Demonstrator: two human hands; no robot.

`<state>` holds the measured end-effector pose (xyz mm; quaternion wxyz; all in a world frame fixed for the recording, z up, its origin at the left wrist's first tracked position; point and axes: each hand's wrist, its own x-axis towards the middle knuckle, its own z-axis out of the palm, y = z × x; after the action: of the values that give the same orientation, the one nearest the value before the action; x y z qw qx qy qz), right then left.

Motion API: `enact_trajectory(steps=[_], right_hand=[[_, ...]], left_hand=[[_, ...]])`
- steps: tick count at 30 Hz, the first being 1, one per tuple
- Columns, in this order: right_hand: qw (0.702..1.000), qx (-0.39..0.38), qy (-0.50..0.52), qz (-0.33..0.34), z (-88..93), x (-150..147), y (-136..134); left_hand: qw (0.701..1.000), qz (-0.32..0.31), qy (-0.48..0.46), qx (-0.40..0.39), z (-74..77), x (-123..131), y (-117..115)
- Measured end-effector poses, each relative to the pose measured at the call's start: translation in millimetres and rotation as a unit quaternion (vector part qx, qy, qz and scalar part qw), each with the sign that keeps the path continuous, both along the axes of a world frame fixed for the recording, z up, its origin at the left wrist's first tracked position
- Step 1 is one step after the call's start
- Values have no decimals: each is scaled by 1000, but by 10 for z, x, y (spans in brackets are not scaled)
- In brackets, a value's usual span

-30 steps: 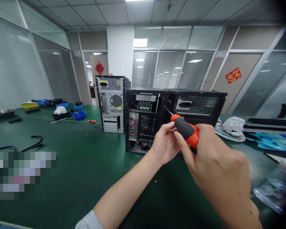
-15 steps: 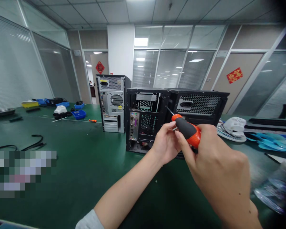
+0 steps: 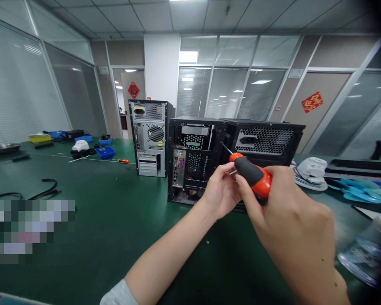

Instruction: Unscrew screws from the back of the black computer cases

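Observation:
My right hand (image 3: 295, 212) is wrapped round the thick handle of an orange and black screwdriver (image 3: 249, 173). Its thin metal shaft points up and left, with the tip at the rear edge of an upright black computer case (image 3: 174, 197). Palm turned up, my left hand (image 3: 222, 192) is curled at the front of the handle, its thumb against it; its other fingertips are hidden behind the screwdriver. The case's back shows a port panel (image 3: 179, 168) and an open upper bay (image 3: 195, 137). Another black case (image 3: 266, 123) with a power socket adjoins on the right.
A grey computer tower (image 3: 150, 135) stands behind to the left. On the green table (image 3: 114, 220) lie blue trays (image 3: 104, 152), a small orange screwdriver (image 3: 123, 161) and black cables (image 3: 47, 190). At right are a white fan part (image 3: 314, 171), blue blades (image 3: 365, 190) and a clear bottle (image 3: 365, 254).
The right hand and the screwdriver handle have shifted very slightly to the right. The tip stays at the case's edge; the left hand and the cases look unmoved.

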<state>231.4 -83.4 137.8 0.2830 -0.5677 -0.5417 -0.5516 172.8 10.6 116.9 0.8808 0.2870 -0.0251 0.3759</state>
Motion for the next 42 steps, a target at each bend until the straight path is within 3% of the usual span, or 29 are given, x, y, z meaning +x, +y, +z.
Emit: enact_trajectory(steps=[27, 42], right_hand=[[995, -28, 90, 29, 20, 9, -74], [996, -31, 83, 33, 18, 17, -74]], left_hand=[[999, 3, 37, 16, 30, -26, -48], [999, 3, 47, 21, 32, -19, -69]])
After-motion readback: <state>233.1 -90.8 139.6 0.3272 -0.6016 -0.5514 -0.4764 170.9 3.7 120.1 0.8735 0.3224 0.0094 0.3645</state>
